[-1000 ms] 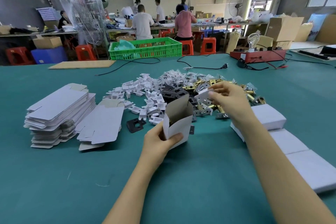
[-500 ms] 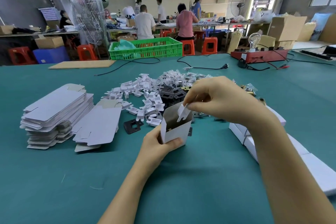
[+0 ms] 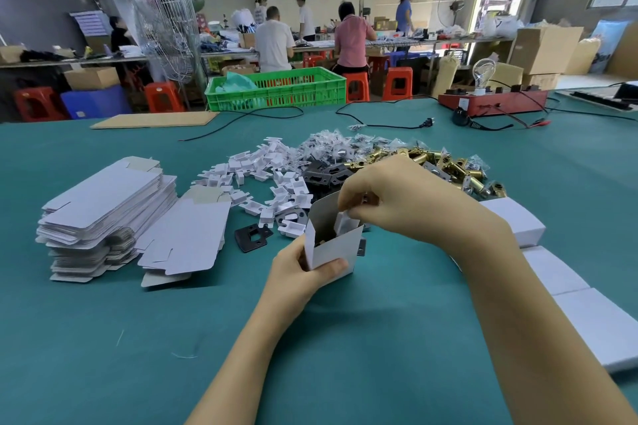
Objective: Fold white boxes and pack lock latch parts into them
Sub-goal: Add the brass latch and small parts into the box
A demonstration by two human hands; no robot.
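Mostly white card and plastic on my teal table (image 3: 397, 338)

I see plain white on the open box (image 3: 333, 252), the stacked flat blanks (image 3: 103, 203) with grey-brown undersides, the pile of plastic inserts (image 3: 262, 176) and the closed boxes (image 3: 518, 222); the latch bodies (image 3: 452, 166) shine brass-gold with silvery faces, the plates (image 3: 253, 236) are black, the crate (image 3: 276, 90) behind is bright green, the stools (image 3: 398, 81) orange-red.
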